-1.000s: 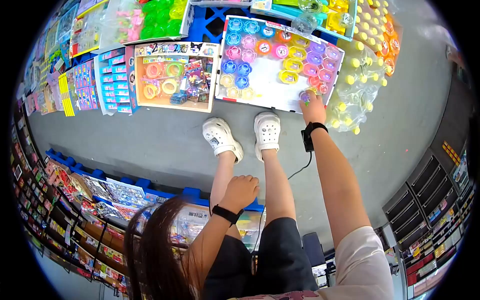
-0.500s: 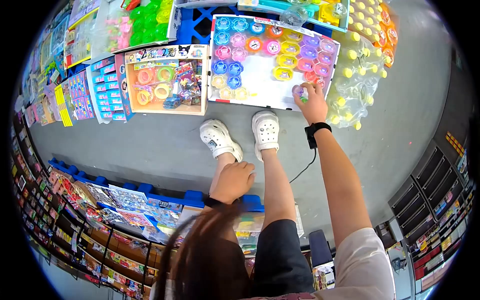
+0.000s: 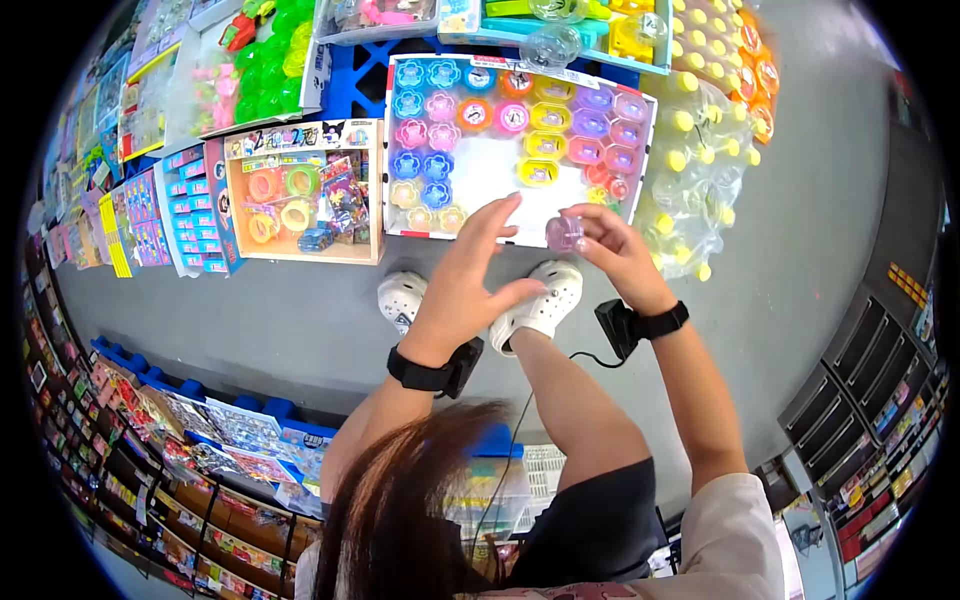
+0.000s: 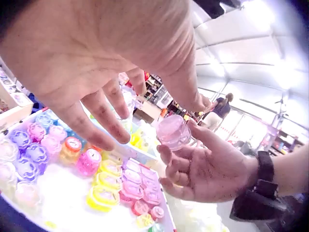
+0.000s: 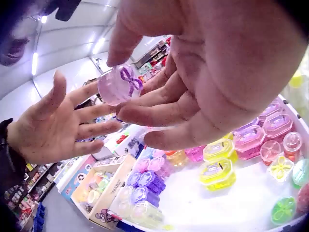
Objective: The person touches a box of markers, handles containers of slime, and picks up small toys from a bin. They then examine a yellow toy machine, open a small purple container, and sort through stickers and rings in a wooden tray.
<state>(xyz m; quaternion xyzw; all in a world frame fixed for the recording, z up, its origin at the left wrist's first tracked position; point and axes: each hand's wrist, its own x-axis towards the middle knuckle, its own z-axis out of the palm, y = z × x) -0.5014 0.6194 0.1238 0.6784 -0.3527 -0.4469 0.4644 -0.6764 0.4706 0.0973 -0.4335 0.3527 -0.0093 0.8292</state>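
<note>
My right hand [image 3: 628, 262] pinches a small round clear jar [image 3: 564, 235] between thumb and fingers, over the front edge of the shallow white box [image 3: 490, 165]. In the right wrist view the jar is tinted pale purple and has a purple bow [image 5: 130, 81] on its face. Facing it from the left, my left hand [image 3: 455, 285] is held up with fingers spread and nothing in it. Inside the box sit rows of small coloured containers, among them yellow ones [image 5: 217, 174], blue flower-shaped ones [image 3: 407, 164] and a green one with a bow [image 5: 284, 210].
Left of the box stands a wooden tray [image 3: 375, 200] with rings of tape and packets. On its right are yellow-capped bottles [image 3: 690, 200] in clear wrap. My white clogs [image 3: 540, 300] are on the grey floor [image 3: 300, 310], and a cable [image 3: 590, 360] hangs from the right wrist.
My right hand has lifted the jar from the box's front right corner and brought it left and closer to me. My left hand has risen from my leg towards the box, its fingers spreading.
</note>
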